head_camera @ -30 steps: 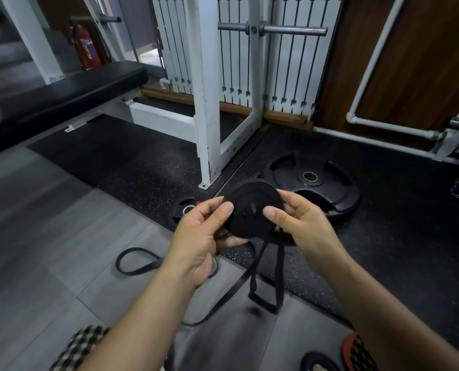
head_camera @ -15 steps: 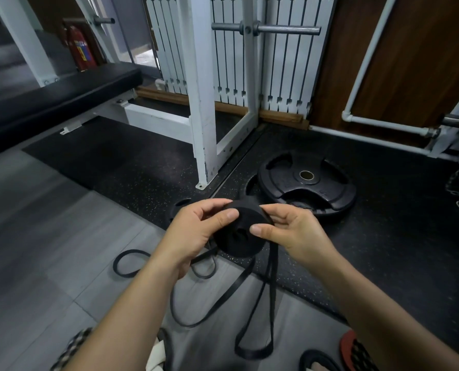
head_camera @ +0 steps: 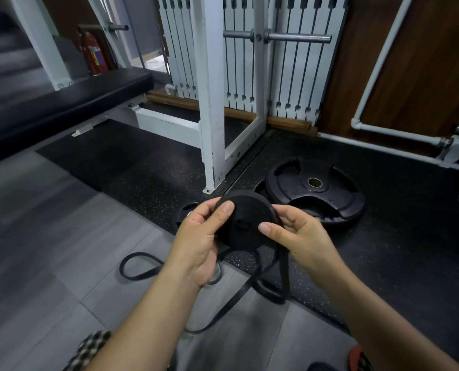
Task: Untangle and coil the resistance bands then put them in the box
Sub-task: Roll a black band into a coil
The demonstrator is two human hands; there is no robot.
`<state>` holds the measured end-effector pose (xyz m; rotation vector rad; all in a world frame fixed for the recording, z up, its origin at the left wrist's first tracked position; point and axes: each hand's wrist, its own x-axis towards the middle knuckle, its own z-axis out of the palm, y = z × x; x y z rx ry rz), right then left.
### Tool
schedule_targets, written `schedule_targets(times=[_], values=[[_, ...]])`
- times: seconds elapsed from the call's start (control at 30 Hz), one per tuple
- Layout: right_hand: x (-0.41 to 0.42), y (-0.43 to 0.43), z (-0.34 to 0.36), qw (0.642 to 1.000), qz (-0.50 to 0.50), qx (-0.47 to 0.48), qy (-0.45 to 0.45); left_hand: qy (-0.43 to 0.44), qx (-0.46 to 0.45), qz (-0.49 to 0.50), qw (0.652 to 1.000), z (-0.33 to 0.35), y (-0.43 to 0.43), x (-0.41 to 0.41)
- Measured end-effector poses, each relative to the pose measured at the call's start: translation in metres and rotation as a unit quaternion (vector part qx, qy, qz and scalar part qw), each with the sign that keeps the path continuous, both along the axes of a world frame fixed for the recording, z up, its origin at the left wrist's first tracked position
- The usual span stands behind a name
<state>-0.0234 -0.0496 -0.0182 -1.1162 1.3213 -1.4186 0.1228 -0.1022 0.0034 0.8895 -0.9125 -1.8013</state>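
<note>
Left hand [head_camera: 196, 242] and right hand [head_camera: 300, 236] pinch opposite rims of a wound disc of flat black rubber resistance band [head_camera: 245, 223]; its unwound tail [head_camera: 284, 274] drops from the right hand's side to the grey floor [head_camera: 62, 250]

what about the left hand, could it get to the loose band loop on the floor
Probably yes, but not freely: the left hand grips the coiled resistance band along with the right hand. The floor loop lies uncovered to its left, so it need only let go first.
</note>
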Motion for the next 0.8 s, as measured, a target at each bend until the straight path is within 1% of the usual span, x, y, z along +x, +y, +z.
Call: schedule_targets(times=[0.07,0.17,0.23,0.3,0.33,0.37,0.4,0.43,0.47,0.5,0.57,0.6,0.7,0.8], values=[[0.003,-0.001,0.000,1.000,-0.006,0.001,-0.015,0.039,0.034,0.016,0.999,0.002,-0.001,0.000],[0.008,-0.001,-0.002,0.997,-0.005,-0.002,-0.071,0.078,0.072,0.029,0.994,-0.003,-0.001,-0.003],[0.010,-0.002,0.000,0.996,-0.005,-0.006,-0.087,0.086,0.089,0.025,0.992,-0.006,-0.001,-0.003],[0.008,-0.002,0.001,0.996,0.000,-0.011,-0.091,0.076,0.084,0.009,0.993,-0.007,-0.002,-0.001],[0.006,-0.002,0.001,0.996,0.003,-0.011,-0.089,0.057,0.067,-0.004,0.996,-0.007,-0.003,0.000],[0.005,-0.002,0.003,0.996,0.009,-0.009,-0.086,0.016,0.030,-0.016,0.999,-0.005,-0.004,0.002],[0.004,-0.002,0.003,0.997,0.013,-0.008,-0.078,-0.044,-0.023,-0.024,0.998,-0.004,-0.005,0.004],[0.003,-0.002,0.002,0.998,0.019,-0.008,-0.065,-0.108,-0.074,-0.030,0.991,-0.004,-0.006,0.006],[0.003,-0.002,0.001,0.998,0.026,-0.009,-0.049,-0.154,-0.114,-0.033,0.981,-0.004,-0.008,0.008],[0.004,-0.002,0.000,0.999,0.032,-0.008,-0.035,-0.179,-0.135,-0.038,0.974,-0.003,-0.008,0.009],[0.007,-0.002,-0.001,0.999,0.039,-0.009,-0.027,-0.193,-0.140,-0.042,0.970,-0.002,-0.006,0.008],[0.008,-0.002,-0.002,0.999,0.038,-0.008,-0.028,-0.183,-0.126,-0.033,0.974,-0.001,-0.005,0.007],[0.010,-0.004,-0.004,0.999,0.017,-0.010,-0.043,-0.109,-0.070,-0.002,0.992,-0.001,-0.002,0.002],[0.012,-0.005,-0.003,0.998,0.003,-0.013,-0.068,-0.050,-0.013,0.036,0.998,-0.001,-0.001,-0.002]])
